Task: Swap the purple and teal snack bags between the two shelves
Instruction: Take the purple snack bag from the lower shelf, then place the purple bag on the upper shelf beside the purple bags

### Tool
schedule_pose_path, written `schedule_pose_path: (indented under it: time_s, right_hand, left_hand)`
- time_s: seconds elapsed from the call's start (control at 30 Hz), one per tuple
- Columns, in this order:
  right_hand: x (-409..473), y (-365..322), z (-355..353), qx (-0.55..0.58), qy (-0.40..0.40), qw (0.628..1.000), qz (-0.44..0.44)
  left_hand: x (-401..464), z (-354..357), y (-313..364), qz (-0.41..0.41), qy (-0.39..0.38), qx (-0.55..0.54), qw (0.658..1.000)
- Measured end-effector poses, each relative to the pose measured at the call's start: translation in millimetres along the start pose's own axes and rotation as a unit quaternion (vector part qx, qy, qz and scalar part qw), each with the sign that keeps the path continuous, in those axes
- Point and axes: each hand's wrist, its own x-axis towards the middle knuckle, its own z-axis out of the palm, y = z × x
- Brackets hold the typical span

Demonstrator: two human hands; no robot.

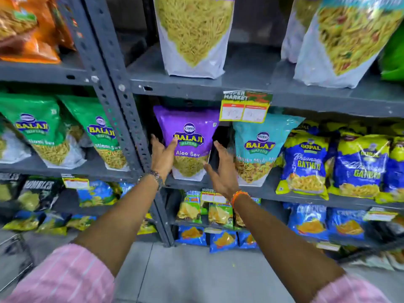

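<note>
A purple Balaji "Aloo Sev" bag (188, 136) stands upright on the middle shelf (258, 189), just right of the grey upright post. A teal Balaji bag (260, 145) stands beside it on the same shelf, a dark gap between them. My left hand (161, 154) is spread open against the purple bag's lower left side, thumb touching its front. My right hand (220, 169) is open at the bag's lower right corner, fingers pointing into the gap. On the shelf above (240, 84) stand two more bags, their tops cut off: one with a purple top (194, 36), one with a teal top (345, 40).
A yellow price tag (246, 108) hangs from the upper shelf edge over the gap. Blue and yellow Gopal bags (306, 162) fill the shelf to the right. Green Balaji bags (43, 127) stand left of the perforated post (129, 119). Lower shelves hold small snack packs.
</note>
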Motion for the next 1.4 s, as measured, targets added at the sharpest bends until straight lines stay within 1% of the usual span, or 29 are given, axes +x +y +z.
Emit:
schedule_pose_path:
  time_s: [0.03, 0.07, 0.13, 0.17, 0.27, 0.33, 0.4, 0.67, 0.87, 1.07, 1.2, 1.4]
  right_hand:
    - [9.4, 3.5, 5.6, 0.018, -0.008, 1.000, 0.009]
    - [16.4, 2.3, 9.6, 0.036, -0.014, 0.999, 0.017]
    - [31.9, 1.5, 18.1, 0.066, -0.018, 0.997, 0.044]
    - [37.2, 4.4, 24.0, 0.082, -0.023, 0.994, 0.068]
    - [45.1, 10.1, 32.1, 0.114, -0.057, 0.981, 0.143]
    - [49.4, 15.7, 35.4, 0.149, -0.070, 0.973, 0.162]
    - [48.9, 15.5, 36.8, 0.163, -0.066, 0.970, 0.170]
    - [16.2, 5.2, 26.5, 0.193, -0.054, 0.966, 0.160]
    - [-37.1, -15.9, 16.7, 0.214, -0.088, 0.959, 0.161]
    - [-80.2, -50.2, -4.5, 0.223, -0.123, 0.956, 0.146]
    - [-88.9, -79.8, -36.5, 0.234, -0.103, 0.958, 0.128]
    - [-78.6, -121.0, -104.7, 0.271, -0.065, 0.958, 0.075]
  left_hand:
    - [6.5, 1.9, -1.4, 0.006, 0.011, -0.036, 0.999]
    - [13.4, 2.1, -2.9, 0.017, 0.024, -0.049, 0.998]
    - [26.0, 1.1, -11.3, 0.046, 0.033, -0.035, 0.998]
    - [30.9, 0.6, -15.6, 0.056, 0.020, -0.050, 0.997]
    - [39.7, -3.9, -20.9, 0.048, -0.029, -0.101, 0.993]
    - [41.8, -4.9, -23.4, 0.049, -0.056, -0.121, 0.990]
    - [38.4, -5.7, -25.8, 0.055, -0.064, -0.126, 0.988]
    - [-3.3, -10.4, -30.0, 0.092, -0.058, -0.139, 0.984]
    - [-57.2, -28.3, -32.5, 0.121, -0.022, -0.117, 0.986]
    - [-110.1, -55.8, -26.0, 0.143, 0.011, -0.137, 0.980]
    - [-132.8, -58.3, 7.1, 0.166, 0.011, -0.165, 0.972]
    - [-151.3, -33.9, 92.1, 0.227, 0.015, -0.238, 0.944]
